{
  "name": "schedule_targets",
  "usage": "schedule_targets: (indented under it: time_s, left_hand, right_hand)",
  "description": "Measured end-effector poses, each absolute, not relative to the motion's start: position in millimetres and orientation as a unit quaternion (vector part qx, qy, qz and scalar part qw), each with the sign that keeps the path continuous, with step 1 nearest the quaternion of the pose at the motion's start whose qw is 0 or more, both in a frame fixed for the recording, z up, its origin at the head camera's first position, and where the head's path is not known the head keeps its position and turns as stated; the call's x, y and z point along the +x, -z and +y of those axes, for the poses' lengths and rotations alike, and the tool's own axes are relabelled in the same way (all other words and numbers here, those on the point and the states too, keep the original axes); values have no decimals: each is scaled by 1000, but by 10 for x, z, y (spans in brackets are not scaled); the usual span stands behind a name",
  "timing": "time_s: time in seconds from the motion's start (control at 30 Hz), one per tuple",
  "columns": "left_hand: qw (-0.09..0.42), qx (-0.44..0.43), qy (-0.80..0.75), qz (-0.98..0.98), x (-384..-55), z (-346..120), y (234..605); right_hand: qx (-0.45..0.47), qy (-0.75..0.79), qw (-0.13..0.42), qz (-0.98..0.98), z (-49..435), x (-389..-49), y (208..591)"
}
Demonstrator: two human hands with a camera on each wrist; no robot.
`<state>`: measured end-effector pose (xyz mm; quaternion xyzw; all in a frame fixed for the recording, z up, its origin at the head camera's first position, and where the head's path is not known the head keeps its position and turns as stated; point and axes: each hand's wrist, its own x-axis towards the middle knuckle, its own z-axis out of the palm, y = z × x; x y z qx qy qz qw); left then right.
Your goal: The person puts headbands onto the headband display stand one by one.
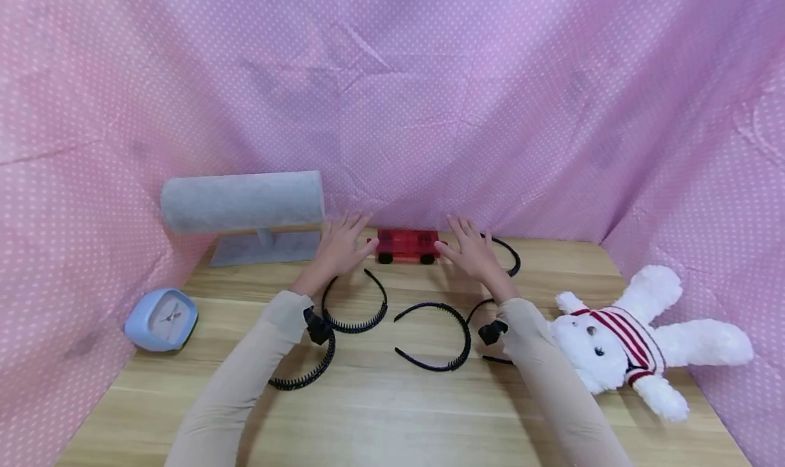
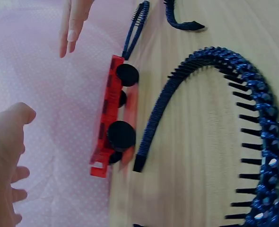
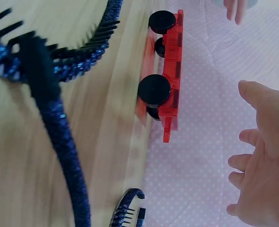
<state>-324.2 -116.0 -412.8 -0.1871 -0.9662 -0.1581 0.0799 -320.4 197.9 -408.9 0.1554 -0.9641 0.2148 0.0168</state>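
A see-through red toy car chassis (image 1: 405,243) with black wheels stands at the back of the table, against the cloth. My left hand (image 1: 343,243) hovers just off its left end, fingers spread. Off the other end is my right hand (image 1: 472,249), its fingers spread as well. Neither hand holds anything; in the left wrist view a gap shows between the left hand (image 2: 4,165) and the chassis (image 2: 106,113). The right wrist view likewise has the right hand (image 3: 265,156) apart from it. Nearest my left wrist lies a dark toothed headband (image 1: 356,329).
Several more dark headbands lie about, including one at centre (image 1: 469,337) and one behind the right hand (image 1: 517,259). At left stand a grey roll-shaped display stand (image 1: 245,201) and a blue clock (image 1: 162,319). A white plush toy (image 1: 595,351) lies beside my right forearm. Pink dotted cloth (image 1: 405,112) encloses the table.
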Motion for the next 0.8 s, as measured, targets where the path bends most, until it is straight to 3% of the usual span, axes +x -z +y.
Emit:
schedule_targets:
  time_s: [0.37,0.73,0.8]
  left_hand:
    - [226,-248,250,-908,-3173,-1444,3721]
    - [344,-183,336,-858,-3151,-2346,3363]
    - [346,-165,345,-857,-3123,-2529,3315]
  right_hand:
    - [188,-269,30,-944,1672,-3305,3895]
    - [254,-359,-4,-898,982,-3332,3697]
    - [260,-377,-15,-889,861,-3319,3679]
